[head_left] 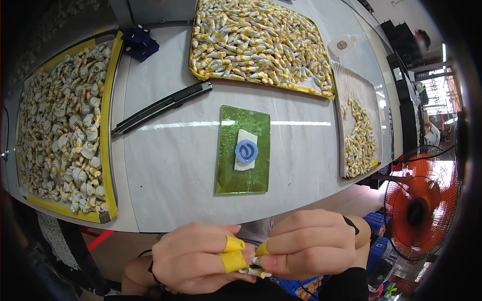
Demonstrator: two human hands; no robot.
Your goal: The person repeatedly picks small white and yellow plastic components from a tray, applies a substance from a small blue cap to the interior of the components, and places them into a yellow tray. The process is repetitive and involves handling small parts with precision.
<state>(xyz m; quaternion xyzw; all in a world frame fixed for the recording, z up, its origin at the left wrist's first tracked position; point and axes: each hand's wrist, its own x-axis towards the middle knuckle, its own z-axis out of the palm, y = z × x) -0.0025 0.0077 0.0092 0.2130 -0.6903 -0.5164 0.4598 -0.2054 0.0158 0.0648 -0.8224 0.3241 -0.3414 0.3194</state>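
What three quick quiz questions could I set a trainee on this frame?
1. True or false: the left hand and the right hand meet at a small piece.

2. Which colour is the round thing on the white pad?
A) red
B) blue
C) black

3. On which side of the green plate does the black tool lie in the picture?

Key:
1. True.
2. B.
3. The left side.
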